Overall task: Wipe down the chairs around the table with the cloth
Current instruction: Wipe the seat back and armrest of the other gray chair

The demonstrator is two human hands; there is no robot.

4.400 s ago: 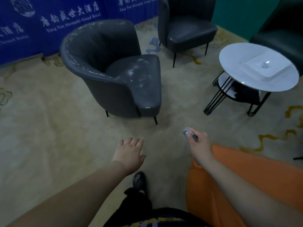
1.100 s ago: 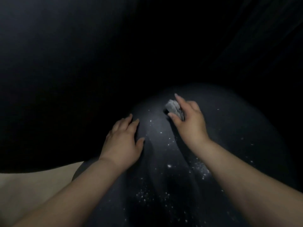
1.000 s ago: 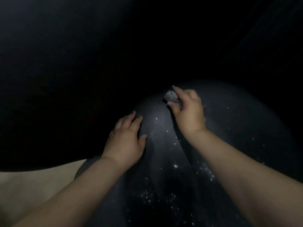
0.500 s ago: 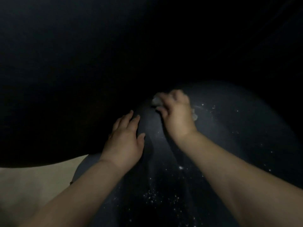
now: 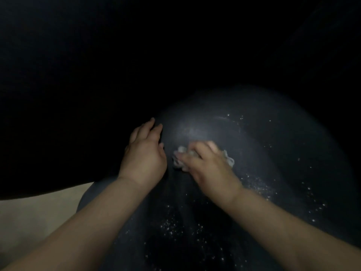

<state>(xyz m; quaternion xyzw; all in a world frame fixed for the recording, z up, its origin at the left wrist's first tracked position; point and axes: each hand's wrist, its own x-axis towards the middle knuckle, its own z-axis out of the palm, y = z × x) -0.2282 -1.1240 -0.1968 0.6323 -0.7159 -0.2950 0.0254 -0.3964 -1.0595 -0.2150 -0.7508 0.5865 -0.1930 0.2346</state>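
Note:
I am bent close over the dark grey chair seat (image 5: 263, 153), which is sprinkled with white specks. My right hand (image 5: 209, 169) presses a pale crumpled cloth (image 5: 179, 159) flat against the seat; the cloth shows at both sides of the hand. Just to its left, my left hand (image 5: 145, 153) lies palm down on the seat with fingers loosely spread and nothing in it. A smeared, paler patch sits on the seat beyond both hands. The chair's backrest and arm fill the top of the view as near-black shadow.
A strip of beige carpet (image 5: 35, 218) shows at the lower left, beside the seat's edge. Everything else around the seat is too dark to make out.
My right hand has dragged the cloth back toward me and slightly right across the seat, leaving a smeared patch. The left hand has stayed put on the seat.

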